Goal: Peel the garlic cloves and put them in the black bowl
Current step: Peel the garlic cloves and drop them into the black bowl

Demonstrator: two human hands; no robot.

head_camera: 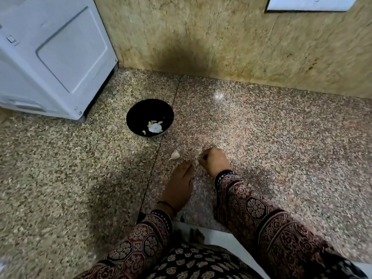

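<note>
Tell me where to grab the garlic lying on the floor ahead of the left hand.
Pinch the garlic across its plump rounded end, from above: it lies flat on the floor, its thin tail tapering toward the near left, likely too slim to hold.

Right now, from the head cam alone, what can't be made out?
Head view throughout:
- right hand: curled fingers hide whether it pinches anything.
- pale pieces in the black bowl: too small and blurred to count.
- garlic piece on the floor: too small to tell if peeled.
- white sheet on the wall: cut off by the top edge.
</note>
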